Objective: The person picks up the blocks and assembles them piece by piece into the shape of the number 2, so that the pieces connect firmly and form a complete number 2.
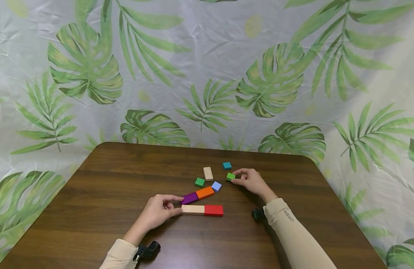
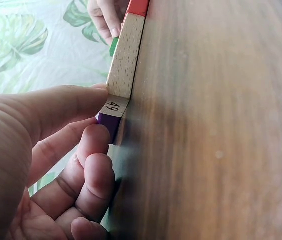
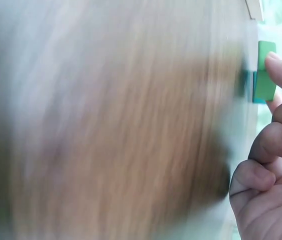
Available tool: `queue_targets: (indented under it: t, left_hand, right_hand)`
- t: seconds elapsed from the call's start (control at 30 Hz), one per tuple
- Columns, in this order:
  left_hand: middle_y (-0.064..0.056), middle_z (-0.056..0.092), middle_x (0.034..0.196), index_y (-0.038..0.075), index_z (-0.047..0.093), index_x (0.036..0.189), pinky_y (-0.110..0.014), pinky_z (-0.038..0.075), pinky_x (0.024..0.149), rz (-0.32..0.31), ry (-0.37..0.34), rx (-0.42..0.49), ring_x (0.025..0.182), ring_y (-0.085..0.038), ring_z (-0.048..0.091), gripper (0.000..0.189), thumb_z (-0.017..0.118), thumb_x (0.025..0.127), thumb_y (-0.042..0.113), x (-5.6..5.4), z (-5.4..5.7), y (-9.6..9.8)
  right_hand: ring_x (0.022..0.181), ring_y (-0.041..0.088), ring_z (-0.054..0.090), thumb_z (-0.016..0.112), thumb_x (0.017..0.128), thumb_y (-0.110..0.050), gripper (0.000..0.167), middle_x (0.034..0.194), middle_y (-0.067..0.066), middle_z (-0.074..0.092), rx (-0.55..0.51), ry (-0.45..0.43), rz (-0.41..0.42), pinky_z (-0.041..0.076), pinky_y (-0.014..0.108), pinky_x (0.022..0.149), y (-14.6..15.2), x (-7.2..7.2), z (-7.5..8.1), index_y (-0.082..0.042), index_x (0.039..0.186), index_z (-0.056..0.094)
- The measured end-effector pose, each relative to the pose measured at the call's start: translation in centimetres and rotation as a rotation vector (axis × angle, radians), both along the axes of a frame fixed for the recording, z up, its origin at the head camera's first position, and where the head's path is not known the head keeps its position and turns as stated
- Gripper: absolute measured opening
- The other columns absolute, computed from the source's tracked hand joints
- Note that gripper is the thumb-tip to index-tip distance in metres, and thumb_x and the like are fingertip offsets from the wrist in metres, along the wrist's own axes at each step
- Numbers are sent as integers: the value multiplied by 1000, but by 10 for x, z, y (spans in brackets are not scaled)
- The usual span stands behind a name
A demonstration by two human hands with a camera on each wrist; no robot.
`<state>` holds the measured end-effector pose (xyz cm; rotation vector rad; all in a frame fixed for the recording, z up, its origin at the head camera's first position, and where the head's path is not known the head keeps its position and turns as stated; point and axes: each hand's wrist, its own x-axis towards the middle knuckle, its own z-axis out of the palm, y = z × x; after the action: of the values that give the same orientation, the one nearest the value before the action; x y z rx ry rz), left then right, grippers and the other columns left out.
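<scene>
My right hand [image 1: 252, 182] pinches a light green block [image 1: 230, 176] between thumb and fingers. In the right wrist view the same green block [image 3: 266, 86] stands at the fingertips, the other fingers curled. My left hand [image 1: 158, 210] touches the left ends of two rows. Its thumb is at a plain wooden block [image 1: 192, 210], and its forefinger reaches a purple block [image 1: 190, 198]. A red block [image 1: 214, 210] continues the plain block's row; an orange block [image 1: 205, 192] continues the purple one's. The left wrist view shows "49" on a pale end face [image 2: 113, 106].
Beyond the rows lie a light blue block [image 1: 216, 186], a darker green block [image 1: 199, 182], a plain wooden block [image 1: 208, 173] and a teal block [image 1: 227, 166]. The brown table [image 1: 126, 172] ends at a leaf-patterned cloth [image 1: 207, 74].
</scene>
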<state>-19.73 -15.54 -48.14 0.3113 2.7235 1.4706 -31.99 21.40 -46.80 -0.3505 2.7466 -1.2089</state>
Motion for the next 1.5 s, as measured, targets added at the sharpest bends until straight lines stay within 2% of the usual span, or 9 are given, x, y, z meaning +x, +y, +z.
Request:
queue_targets:
  t: [0.4, 1.03, 1.2, 1.5]
  left_hand:
    - [6, 61, 66, 18, 85, 114, -22, 34, 54, 0, 0, 1, 57, -6, 45, 28, 91, 87, 23, 1, 0, 2]
    - [6, 60, 66, 17, 85, 113, -22, 34, 55, 0, 3, 2, 58, -6, 46, 28, 90, 87, 21, 0, 0, 2]
    - [7, 60, 66, 17, 85, 113, -22, 34, 55, 1, 4, 1, 58, -6, 46, 28, 90, 87, 22, 0, -1, 2]
    - [8, 62, 66, 17, 85, 113, -21, 35, 54, 2, 7, -9, 57, -4, 46, 28, 91, 86, 22, -2, -2, 1]
  right_hand:
    - [56, 13, 36, 81, 97, -26, 37, 61, -4, 44, 15, 0, 47, 31, 27, 58, -19, -5, -1, -6, 128, 76]
    - [55, 13, 37, 83, 96, -24, 39, 61, -5, 43, 29, -25, 107, 32, 26, 56, -27, -11, -2, -10, 132, 75]
    - [58, 13, 39, 80, 98, -21, 41, 62, -4, 44, -4, -25, 117, 33, 27, 58, -23, -12, -4, -7, 135, 72]
    - [55, 11, 36, 78, 99, -18, 36, 59, -5, 42, -50, -47, 110, 33, 26, 59, -26, -9, -4, -5, 132, 72]
